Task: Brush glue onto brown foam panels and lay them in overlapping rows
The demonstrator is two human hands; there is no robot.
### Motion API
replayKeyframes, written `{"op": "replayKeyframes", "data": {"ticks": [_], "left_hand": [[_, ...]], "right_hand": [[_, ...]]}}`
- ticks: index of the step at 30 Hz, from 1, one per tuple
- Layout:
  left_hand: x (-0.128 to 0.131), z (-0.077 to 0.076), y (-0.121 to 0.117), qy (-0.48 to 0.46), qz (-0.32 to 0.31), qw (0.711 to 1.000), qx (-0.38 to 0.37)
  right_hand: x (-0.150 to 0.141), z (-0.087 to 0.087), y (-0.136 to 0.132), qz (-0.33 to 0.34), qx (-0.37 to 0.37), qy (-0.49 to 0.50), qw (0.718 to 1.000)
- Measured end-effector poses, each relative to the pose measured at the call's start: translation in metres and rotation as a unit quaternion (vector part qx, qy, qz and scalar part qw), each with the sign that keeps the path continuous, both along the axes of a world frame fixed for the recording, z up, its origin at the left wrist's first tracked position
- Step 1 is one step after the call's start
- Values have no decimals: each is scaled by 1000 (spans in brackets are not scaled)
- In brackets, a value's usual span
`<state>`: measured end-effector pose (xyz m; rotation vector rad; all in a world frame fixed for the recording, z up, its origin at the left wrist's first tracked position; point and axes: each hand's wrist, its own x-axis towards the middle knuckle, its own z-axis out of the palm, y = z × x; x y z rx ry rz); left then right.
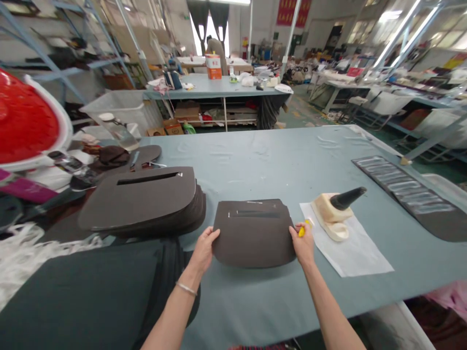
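Observation:
A dark brown flat panel point(255, 240) with rounded lower corners and a narrow slot near its far edge is held between my hands, just over the blue-green tabletop. My left hand point(206, 245) pinches its left edge, thumb on top. At the right edge my right hand point(302, 241) grips the panel, and a small yellow tool point(303, 229) sticks out from the same fingers. To the left lies a stack of similar larger panels point(153, 199), the top one with a long slot. Right of my right hand, a cream container with a black nozzle point(333, 209) sits on a white sheet point(359, 255).
Folded dark green material point(83, 291) lies at the near left. A long dark strip with shiny streaks point(412, 194) rests at the right edge. A red fan-like object point(27, 116) and a clear bottle point(120, 131) stand at left. Behind is another table point(197, 85); a person point(217, 48) is farther back.

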<state>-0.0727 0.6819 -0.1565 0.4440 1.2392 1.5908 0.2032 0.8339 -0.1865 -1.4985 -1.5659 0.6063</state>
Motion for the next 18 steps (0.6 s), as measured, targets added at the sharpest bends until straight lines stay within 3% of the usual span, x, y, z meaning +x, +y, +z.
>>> {"op": "replayKeyframes", "data": {"ticks": [4,7,11,14,18], "left_hand": [[20,-58,9,150,10,984,-99],[29,-81,17,236,44,958,-156],[36,-88,24,362,55,914,-176],[39,-84,26,446,23,880,-165],[39,-84,28,494,-21,854,-161]], "right_hand": [[22,-30,14,10,23,-185,982],[24,-49,20,4,16,-265,964],[24,-63,25,-22,-6,-297,955],[26,-66,29,-29,-17,-300,953],[25,-65,33,-36,-28,-325,944]]}}
